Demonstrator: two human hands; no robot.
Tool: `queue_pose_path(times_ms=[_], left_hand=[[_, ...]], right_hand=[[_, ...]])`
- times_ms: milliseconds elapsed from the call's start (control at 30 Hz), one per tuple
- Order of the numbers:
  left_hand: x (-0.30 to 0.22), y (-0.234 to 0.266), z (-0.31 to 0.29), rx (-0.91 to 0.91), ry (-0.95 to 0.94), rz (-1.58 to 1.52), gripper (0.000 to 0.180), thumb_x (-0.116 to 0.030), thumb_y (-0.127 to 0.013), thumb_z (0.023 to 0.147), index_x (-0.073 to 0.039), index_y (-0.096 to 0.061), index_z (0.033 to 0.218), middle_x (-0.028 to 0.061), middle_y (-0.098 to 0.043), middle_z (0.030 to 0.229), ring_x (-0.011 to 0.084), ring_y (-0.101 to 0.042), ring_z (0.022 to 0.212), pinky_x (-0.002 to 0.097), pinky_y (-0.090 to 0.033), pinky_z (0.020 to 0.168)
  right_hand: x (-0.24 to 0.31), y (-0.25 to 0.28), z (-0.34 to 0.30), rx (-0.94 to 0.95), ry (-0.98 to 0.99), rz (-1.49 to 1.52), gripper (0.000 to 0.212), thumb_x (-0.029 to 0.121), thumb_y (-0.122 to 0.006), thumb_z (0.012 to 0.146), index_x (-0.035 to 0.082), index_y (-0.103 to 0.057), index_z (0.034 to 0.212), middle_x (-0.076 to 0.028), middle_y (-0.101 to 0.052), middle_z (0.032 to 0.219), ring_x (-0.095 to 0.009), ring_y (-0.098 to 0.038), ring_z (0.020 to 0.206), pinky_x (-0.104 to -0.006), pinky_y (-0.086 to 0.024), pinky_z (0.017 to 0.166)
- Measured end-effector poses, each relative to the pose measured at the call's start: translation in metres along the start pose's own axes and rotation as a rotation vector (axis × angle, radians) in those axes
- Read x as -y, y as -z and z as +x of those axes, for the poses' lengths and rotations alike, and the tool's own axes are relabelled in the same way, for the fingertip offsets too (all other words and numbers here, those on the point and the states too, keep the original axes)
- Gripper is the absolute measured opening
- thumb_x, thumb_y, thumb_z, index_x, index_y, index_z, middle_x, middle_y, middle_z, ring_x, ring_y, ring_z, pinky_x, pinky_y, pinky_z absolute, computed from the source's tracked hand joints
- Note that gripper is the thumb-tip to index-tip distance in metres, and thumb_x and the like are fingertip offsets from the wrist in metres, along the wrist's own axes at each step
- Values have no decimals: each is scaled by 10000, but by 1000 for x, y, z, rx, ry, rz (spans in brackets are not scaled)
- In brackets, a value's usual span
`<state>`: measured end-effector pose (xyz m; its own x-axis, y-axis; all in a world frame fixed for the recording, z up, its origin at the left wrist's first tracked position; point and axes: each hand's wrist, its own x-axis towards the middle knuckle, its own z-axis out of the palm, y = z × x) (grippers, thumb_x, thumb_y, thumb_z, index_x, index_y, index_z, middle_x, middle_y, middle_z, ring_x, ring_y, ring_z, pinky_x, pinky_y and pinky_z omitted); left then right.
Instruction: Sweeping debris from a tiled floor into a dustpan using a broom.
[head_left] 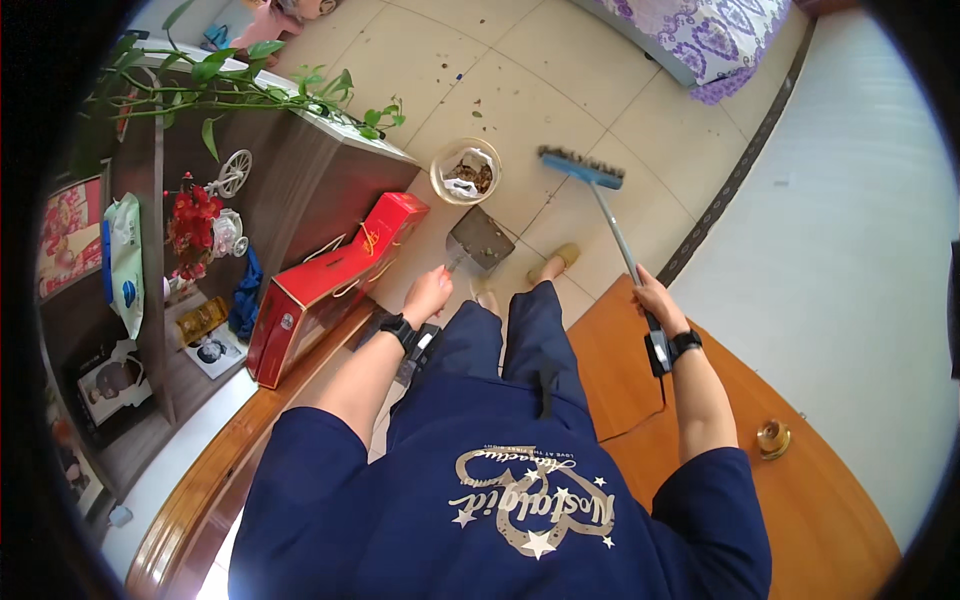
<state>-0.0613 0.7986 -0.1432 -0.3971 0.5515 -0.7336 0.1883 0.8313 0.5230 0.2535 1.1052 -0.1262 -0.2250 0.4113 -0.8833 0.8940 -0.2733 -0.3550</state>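
Observation:
My left hand (428, 295) is closed round the handle of a dustpan (482, 241), whose dark grey pan lies low over the tiles and carries some debris. In my right hand (661, 300) is the grey pole of a broom (582, 170); its blue head with dark bristles is off to the right, beyond my feet, apart from the dustpan. Just past the dustpan stands a round waste bin (437, 170) with a pale rim, holding brown dry litter and white paper.
Dry leaf bits (478, 100) are scattered over the tiled floor (560, 60). Red gift boxes (330, 280) and a dark shelf (290, 190) with a trailing plant (270, 95) line the left. A wooden door (740, 430) is at my right; a bed (710, 40) stands far right.

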Motion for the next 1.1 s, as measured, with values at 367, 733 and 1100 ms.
queue_pose_path(times_ms=[367, 733, 1100], left_hand=[[-9, 5, 20, 66, 66, 124, 351, -170, -457, 781, -20, -487, 1097, 92, -616, 896, 185, -580, 506, 315, -460, 439], [10, 11, 19, 31, 23, 164, 363, -187, -457, 785, -40, -488, 1115, 115, -616, 751, 198, -580, 491, 322, -467, 455], [45, 31, -48, -105, 134, -53, 441, -191, -433, 769, -65, -439, 1191, 127, -564, 579, 205, -533, 388, 317, -443, 398]], right_hand=[[-34, -171, -6, 180, -120, -251, 574, 97, -413, 769, 89, -232, 1314, -208, -592, 826, -291, -594, 732, -363, -470, 591], [-11, -139, -104, 100, 68, -153, 523, 179, -451, 818, 154, -296, 1317, -134, -578, 680, -185, -533, 482, -304, -446, 450], [58, -127, -11, 118, 233, -180, 522, 144, -474, 816, 182, -310, 1311, -117, -544, 655, -176, -518, 489, -294, -440, 449]])
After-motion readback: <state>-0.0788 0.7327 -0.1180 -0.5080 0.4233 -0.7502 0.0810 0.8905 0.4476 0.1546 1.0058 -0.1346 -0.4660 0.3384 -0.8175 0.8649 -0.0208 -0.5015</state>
